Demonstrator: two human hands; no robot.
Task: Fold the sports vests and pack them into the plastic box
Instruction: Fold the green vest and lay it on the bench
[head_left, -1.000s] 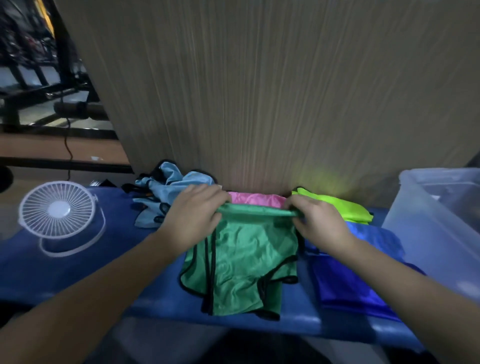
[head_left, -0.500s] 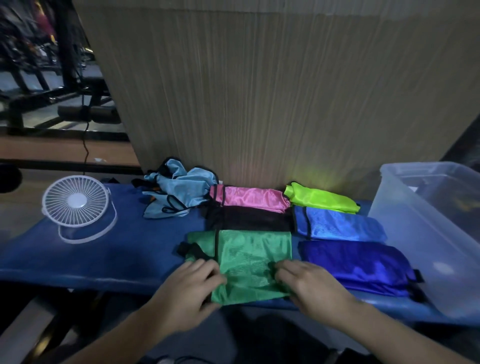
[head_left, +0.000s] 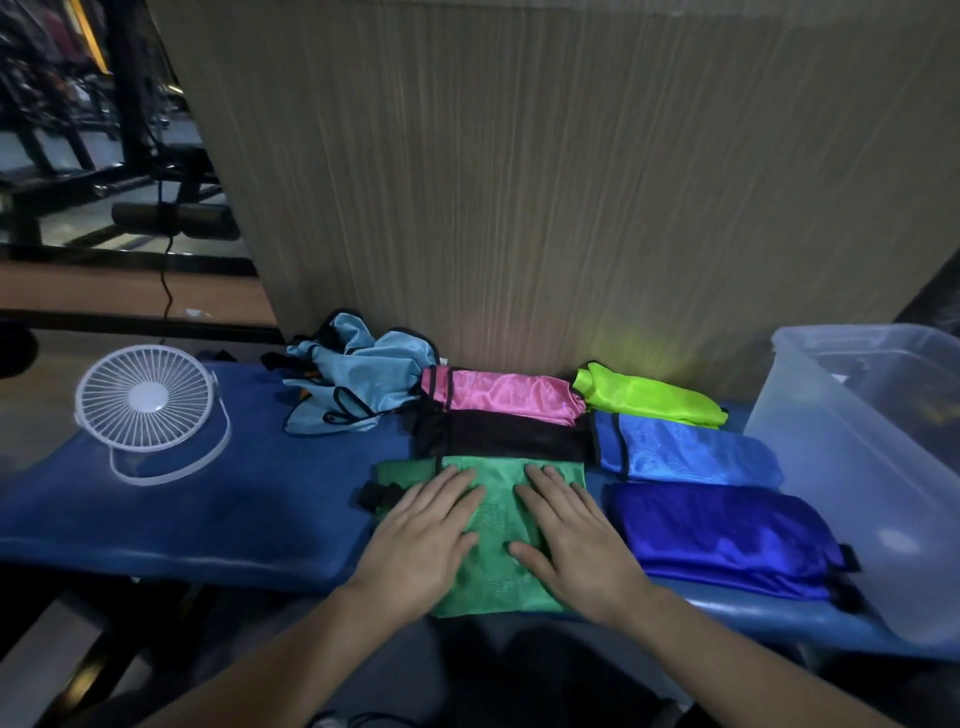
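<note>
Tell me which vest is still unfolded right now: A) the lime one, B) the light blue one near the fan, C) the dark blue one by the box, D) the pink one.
B: the light blue vest lies crumpled in a heap beside the fan, while the others lie as flat folded bundles.

Both bare forearms reached forward from the lower edge. The left hand (head_left: 423, 540) and right hand (head_left: 569, 540) lay palm-down, side by side but apart, fingers straight and slightly spread, thumbs angled inward toward each other.
</note>
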